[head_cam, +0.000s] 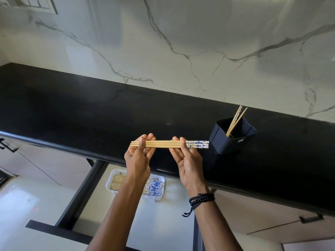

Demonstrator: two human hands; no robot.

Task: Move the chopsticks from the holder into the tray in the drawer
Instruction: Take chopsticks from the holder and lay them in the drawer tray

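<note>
A: While both hands are up over the counter, what exactly are they holding?

B: From the head view, the only one there is, the left hand (138, 156) and the right hand (184, 156) share a small bundle of chopsticks (163, 144), three by my count, held level and side by side. The left hand's fingertips pinch the plain tapered ends; the right hand's thumb and fingers close on the shafts just where the blue-and-white patterned ends begin. Both grips are narrow and closed on the bundle.

A: And the rest of them?

B: Two more stand leaning in the dark holder (233, 135) on the black countertop (90, 109), just right of the held bundle. Below the counter edge the drawer (85, 192) is pulled open, and the white tray (154, 197) in it already has a row of chopsticks lying flat, patterned ends to the right, partly hidden by the left forearm.

A: How will the bundle handle?

B: Light, stiff, thin sticks, I'd judge. They look smooth, so they could roll or fan apart if one end is let go. Holding both ends, as now, should keep them aligned; a pinch near the middle would probably also do. Lowering them flat, patterned ends right, would match those in the tray.
</note>
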